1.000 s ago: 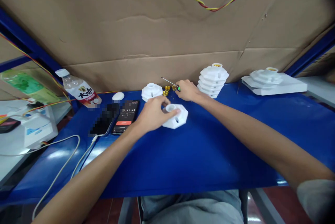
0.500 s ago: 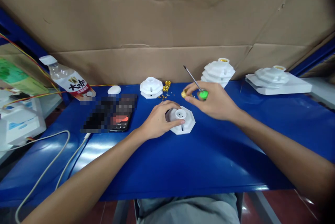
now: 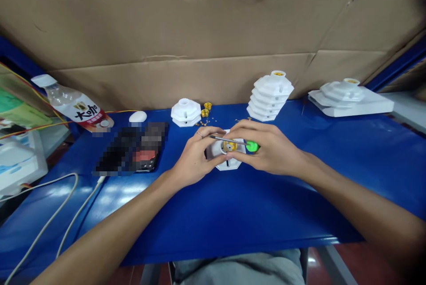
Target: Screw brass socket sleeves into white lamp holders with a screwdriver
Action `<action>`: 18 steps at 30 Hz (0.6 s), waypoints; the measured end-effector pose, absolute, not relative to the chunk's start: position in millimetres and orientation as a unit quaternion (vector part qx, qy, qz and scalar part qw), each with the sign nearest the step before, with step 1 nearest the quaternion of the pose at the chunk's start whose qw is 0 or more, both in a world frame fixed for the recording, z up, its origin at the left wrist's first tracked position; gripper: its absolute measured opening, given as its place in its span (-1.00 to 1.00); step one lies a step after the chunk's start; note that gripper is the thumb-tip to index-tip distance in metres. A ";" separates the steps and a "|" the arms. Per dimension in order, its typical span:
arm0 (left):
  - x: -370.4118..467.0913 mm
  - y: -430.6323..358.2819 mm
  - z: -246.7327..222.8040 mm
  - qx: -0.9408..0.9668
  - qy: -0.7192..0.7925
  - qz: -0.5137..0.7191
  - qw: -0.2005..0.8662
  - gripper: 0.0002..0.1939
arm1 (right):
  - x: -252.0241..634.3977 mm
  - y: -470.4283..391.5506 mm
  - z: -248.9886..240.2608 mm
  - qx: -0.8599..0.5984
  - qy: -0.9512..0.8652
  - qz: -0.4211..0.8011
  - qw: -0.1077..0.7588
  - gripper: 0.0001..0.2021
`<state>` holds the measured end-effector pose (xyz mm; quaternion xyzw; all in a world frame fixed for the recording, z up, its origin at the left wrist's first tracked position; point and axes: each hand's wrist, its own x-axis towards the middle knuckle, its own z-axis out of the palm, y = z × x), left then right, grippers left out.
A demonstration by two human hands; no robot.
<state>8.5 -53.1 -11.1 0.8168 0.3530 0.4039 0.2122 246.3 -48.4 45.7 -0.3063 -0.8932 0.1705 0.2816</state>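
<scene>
A white octagonal lamp socket (image 3: 229, 164) lies on the blue table in front of me. My left hand (image 3: 196, 156) grips its left side, fingers behind and thumb in front. A brass threaded ring (image 3: 234, 146) is at the socket's central opening, partly covered by my fingers. My right hand (image 3: 266, 145) is closed round the ring and the socket's right side. That hand also carries a screwdriver with a green handle (image 3: 252, 146), its shaft pointing left across the socket.
Behind are white sockets (image 3: 185, 112), brass rings (image 3: 205, 112), tiny scattered screws, and a socket stack (image 3: 270, 98). Another stack (image 3: 342, 94) rests on a white box at right. Phones (image 3: 146, 156), a cable (image 3: 78, 214) and a bottle (image 3: 75, 105) are at left.
My right hand has moved down and left, bringing the brass ring onto the socket. The screwdriver has tipped from pointing up to nearly level. The view has shifted slightly.
</scene>
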 end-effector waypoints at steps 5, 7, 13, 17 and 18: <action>9.7 -54.4 -10.5 0.817 0.351 0.405 0.212 -0.69 | 242.9 -46.7 41.2 -0.318 -0.885 0.197 0.278 -0.78; 10.4 -54.8 -11.0 0.815 0.362 0.395 0.222 -0.69 | 242.0 -44.9 41.5 -0.328 -0.882 0.201 0.271 -0.80; 13.3 -54.8 -13.2 0.815 0.368 0.365 0.260 -0.66 | 241.7 -38.9 40.9 -0.369 -0.872 0.205 0.249 -0.64; 12.1 -54.9 -11.3 0.806 0.376 0.380 0.254 -0.52 | 248.1 -34.1 41.7 -0.396 -0.860 0.214 0.241 -0.60; 10.9 -54.7 -10.3 0.808 0.369 0.386 0.248 -0.50 | 250.7 -32.5 42.6 -0.401 -0.856 0.218 0.243 -0.64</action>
